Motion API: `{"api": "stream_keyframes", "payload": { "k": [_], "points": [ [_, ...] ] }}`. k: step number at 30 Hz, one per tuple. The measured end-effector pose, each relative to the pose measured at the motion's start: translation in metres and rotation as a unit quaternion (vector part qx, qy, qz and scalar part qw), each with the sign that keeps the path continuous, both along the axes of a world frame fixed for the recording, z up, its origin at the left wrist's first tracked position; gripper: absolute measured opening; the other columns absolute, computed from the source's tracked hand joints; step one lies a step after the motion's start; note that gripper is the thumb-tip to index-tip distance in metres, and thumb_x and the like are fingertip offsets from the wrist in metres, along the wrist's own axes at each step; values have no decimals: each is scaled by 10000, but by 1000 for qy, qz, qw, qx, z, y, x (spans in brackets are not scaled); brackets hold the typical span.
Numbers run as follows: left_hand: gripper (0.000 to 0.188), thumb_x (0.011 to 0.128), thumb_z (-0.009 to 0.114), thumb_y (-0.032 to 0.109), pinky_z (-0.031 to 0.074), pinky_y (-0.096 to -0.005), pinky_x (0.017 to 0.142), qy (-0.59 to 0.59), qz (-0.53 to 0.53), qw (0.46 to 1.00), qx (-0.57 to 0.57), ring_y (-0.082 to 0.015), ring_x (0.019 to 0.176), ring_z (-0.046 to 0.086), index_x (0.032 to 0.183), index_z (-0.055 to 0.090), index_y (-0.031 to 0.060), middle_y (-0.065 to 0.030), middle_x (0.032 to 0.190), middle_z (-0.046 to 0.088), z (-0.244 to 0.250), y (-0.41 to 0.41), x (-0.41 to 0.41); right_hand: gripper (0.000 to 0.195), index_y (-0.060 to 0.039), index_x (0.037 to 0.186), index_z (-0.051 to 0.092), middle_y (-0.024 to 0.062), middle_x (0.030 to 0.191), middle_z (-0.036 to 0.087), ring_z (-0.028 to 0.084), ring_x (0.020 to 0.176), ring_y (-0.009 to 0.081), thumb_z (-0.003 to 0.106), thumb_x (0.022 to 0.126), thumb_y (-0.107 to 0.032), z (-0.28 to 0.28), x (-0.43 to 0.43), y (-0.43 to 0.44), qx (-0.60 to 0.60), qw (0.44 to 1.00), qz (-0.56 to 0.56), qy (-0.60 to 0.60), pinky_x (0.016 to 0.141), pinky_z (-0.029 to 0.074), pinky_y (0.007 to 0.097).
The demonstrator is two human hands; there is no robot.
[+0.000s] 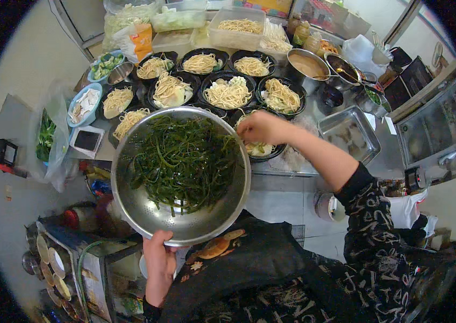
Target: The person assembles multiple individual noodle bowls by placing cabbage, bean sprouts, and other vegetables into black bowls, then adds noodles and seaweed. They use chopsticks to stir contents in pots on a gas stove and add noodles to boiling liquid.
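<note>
My left hand (pixel 158 266) grips the lower rim of a steel colander (pixel 208 228) and holds it tilted in front of my body. Dark green seaweed strips (pixel 183 165) fill much of it. Just past the colander's right rim, my right hand (pixel 263 128) hovers over a black bowl (pixel 278 151) of noodles and greens; its fingers are bent together, and whether they hold anything is hard to tell. Several black bowls of noodles, such as a middle one (pixel 228 92) and a right one (pixel 281 96), stand in rows behind. The colander partly hides some bowls.
A steel tray (pixel 375 139) lies on the right of the counter, near a pot of brown sauce (pixel 306 66) with a ladle. To the left are a blue basin of white pieces (pixel 86 105) and a plastic bag of greens (pixel 46 135). A clear noodle box (pixel 238 28) stands at the back.
</note>
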State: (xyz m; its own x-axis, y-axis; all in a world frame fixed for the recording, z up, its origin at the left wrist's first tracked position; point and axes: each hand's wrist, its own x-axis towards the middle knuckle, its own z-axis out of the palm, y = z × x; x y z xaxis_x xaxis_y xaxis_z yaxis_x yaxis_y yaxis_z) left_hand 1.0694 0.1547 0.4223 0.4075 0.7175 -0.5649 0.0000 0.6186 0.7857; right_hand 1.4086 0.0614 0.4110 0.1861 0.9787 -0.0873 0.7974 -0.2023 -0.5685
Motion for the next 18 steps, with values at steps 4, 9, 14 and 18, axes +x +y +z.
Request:
{"api": "stream_keyframes", "payload": {
  "k": [4, 9, 14, 18],
  "points": [
    [190, 655, 496, 14, 422, -285, 397, -2, 20, 1000, 11, -148, 535, 480, 837, 446, 32, -33, 666, 456, -10, 2, -4, 185, 14, 855, 597, 27, 709, 592, 545, 597, 74, 475, 823, -121, 80, 22, -7, 90, 970, -150, 167, 560, 465, 200],
    [222, 651, 489, 26, 421, -268, 389, 9, 49, 999, 13, -157, 555, 513, 870, 449, 27, -52, 708, 484, -15, 3, -1, 281, 10, 966, 560, 50, 892, 609, 517, 637, 41, 441, 873, -226, 161, 37, -38, 274, 933, -151, 177, 594, 429, 173],
    [174, 652, 493, 43, 372, -243, 368, 12, 29, 999, 30, -148, 536, 494, 822, 460, 31, -50, 686, 474, -22, 12, -10, 276, 25, 981, 564, 65, 923, 602, 523, 642, 55, 445, 856, -190, 164, 50, -43, 299, 922, -174, 173, 606, 442, 180],
    [358, 643, 478, 15, 414, -288, 394, 6, 20, 1000, 11, -178, 559, 505, 994, 409, 6, -78, 755, 484, -30, 23, -25, 313, -52, 1079, 559, 52, 889, 611, 552, 651, 99, 519, 771, -85, 104, 54, -35, -17, 996, -73, 40, 597, 460, 242]
  ]
}}
